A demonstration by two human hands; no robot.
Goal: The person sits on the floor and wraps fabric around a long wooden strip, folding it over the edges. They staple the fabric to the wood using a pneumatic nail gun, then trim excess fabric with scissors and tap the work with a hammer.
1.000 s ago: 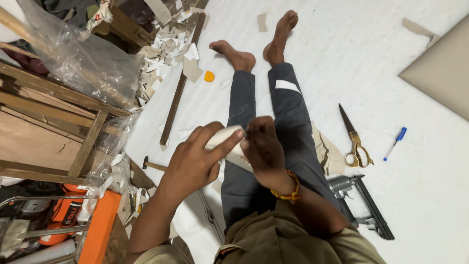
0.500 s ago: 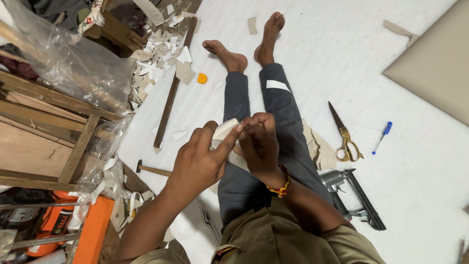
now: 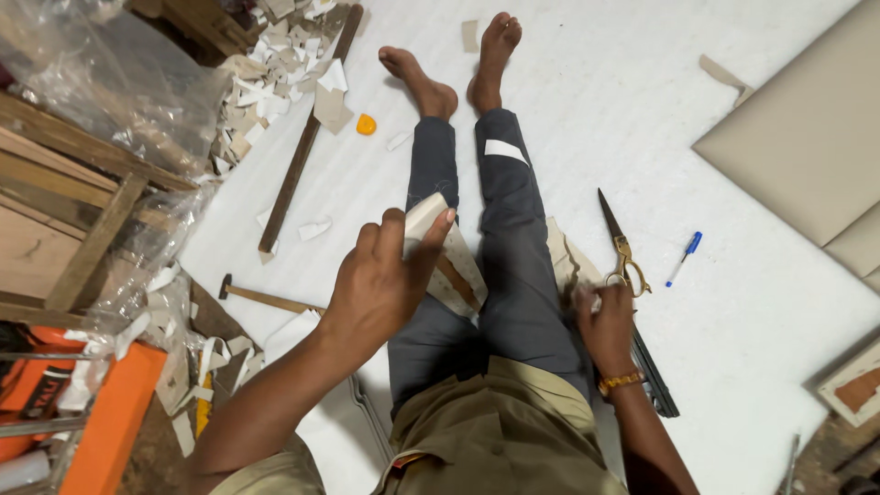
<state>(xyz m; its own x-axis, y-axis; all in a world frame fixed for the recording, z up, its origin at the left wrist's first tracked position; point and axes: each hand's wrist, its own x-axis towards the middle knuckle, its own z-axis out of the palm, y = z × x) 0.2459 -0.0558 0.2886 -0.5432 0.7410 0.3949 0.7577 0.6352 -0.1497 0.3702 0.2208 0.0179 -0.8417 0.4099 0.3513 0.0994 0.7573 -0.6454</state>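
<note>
I sit on a white floor with my legs (image 3: 500, 211) stretched out in dark grey trousers. My left hand (image 3: 380, 280) is raised over my lap and grips a small pale beige block (image 3: 423, 218) between thumb and fingers. A strip of beige material with a brown core (image 3: 456, 275) lies between my thighs below it. My right hand (image 3: 605, 321), with an orange bracelet at the wrist, rests on the floor beside my right thigh, fingers curled at the handles of gold-handled scissors (image 3: 621, 249). Whether it grips them is unclear.
A blue pen (image 3: 684, 257) lies right of the scissors. A dark stapler-like tool (image 3: 653, 371) sits by my right wrist. A hammer (image 3: 261, 297), a wooden strip (image 3: 298, 165), paper scraps (image 3: 275, 82), an orange disc (image 3: 366, 125) and a wooden frame (image 3: 64, 220) are at left. Beige panels (image 3: 807, 147) lie at right.
My right hand has left the block in front of me and dropped to the floor near the scissors. My left hand keeps holding the block, slightly higher.
</note>
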